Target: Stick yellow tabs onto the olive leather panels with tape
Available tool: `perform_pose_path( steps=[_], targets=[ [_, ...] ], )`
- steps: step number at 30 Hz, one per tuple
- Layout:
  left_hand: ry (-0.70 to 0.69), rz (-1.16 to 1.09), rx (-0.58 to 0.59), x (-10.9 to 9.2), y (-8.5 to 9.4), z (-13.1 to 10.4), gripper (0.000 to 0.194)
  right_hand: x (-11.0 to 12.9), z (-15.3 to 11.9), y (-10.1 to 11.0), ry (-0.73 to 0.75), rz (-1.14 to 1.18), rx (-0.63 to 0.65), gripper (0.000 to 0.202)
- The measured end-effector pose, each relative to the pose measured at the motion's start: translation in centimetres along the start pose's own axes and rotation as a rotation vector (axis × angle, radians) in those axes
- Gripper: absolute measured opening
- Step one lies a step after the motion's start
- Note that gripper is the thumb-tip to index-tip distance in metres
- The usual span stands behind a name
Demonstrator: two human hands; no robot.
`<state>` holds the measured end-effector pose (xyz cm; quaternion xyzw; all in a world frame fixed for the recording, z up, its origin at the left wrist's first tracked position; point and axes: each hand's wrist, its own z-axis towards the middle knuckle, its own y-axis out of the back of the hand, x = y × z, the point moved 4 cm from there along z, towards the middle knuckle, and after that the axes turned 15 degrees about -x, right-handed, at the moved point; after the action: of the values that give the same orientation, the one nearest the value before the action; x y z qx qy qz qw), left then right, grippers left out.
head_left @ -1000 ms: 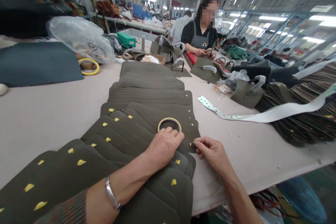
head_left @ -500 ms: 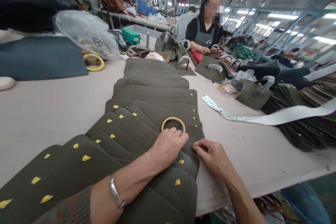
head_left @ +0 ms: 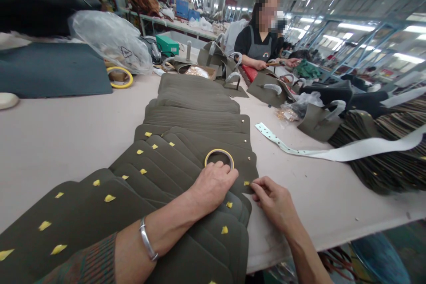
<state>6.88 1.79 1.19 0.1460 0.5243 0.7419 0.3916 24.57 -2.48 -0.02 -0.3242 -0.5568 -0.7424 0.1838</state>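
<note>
My left hand point(head_left: 214, 186) is closed on a roll of yellow tape point(head_left: 209, 156), which stands on edge over dark olive panels point(head_left: 186, 155). The panels overlap in a long fanned row. Small yellow tape pieces, such as one near the left point(head_left: 109, 198), dot them. Near the right edge of one panel lies another tape piece point(head_left: 246, 183). Just beside it is my right hand point(head_left: 273, 199), fingers bent and fingertips slightly apart, with nothing visible in them. Small metal studs point(head_left: 249, 158) show along the panels' right edge.
A white perforated strip point(head_left: 299, 151) curls across the table toward a stack of dark pieces point(head_left: 382, 151). Plastic bags point(head_left: 109, 40), a second tape roll point(head_left: 128, 80) and olive handled pieces point(head_left: 266, 88) lie farther back. A co-worker point(head_left: 259, 46) is across the table.
My right hand has drawn back slightly to the right, and a yellow tape piece now shows on the panel where its fingertips were. My left hand stays on the roll.
</note>
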Motion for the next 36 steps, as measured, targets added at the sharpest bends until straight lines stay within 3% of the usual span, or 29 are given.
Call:
perform_pose_path(
  steps=[5, 9, 15, 23, 29, 34, 36],
  targets=[
    [0.006, -0.002, 0.018, -0.1, 0.2, 0.0, 0.010, 0.7, -0.7, -0.3, 0.173, -0.138, -0.087, 0.021],
    [0.007, -0.011, 0.018, -0.1, 0.2, 0.1, 0.011, 1.1, -0.3, -1.0, 0.202, -0.205, -0.108, 0.021],
    [-0.025, -0.018, 0.002, 0.0, 0.5, 0.4, 0.013, 1.4, 1.3, -1.4, 0.084, -0.212, -0.006, 0.019],
    [-0.124, -0.132, -0.098, -0.2, 2.8, 0.5, 0.016, 1.2, 0.8, -1.1, 0.012, -0.101, 0.116, 0.022],
    [-0.126, -0.198, -0.152, 0.4, 2.3, 0.3, 0.018, 1.7, -0.3, -0.9, 0.075, -0.060, 0.322, 0.049],
    [-0.118, -0.294, -0.228, 0.5, 2.5, -0.1, 0.024, 2.4, 0.3, 0.2, 0.080, 0.195, -0.080, 0.022],
    [-0.117, -0.315, -0.251, 0.5, 2.7, -0.3, 0.035, 3.3, 0.1, 0.2, 0.149, 0.281, -0.150, 0.021]
  ],
)
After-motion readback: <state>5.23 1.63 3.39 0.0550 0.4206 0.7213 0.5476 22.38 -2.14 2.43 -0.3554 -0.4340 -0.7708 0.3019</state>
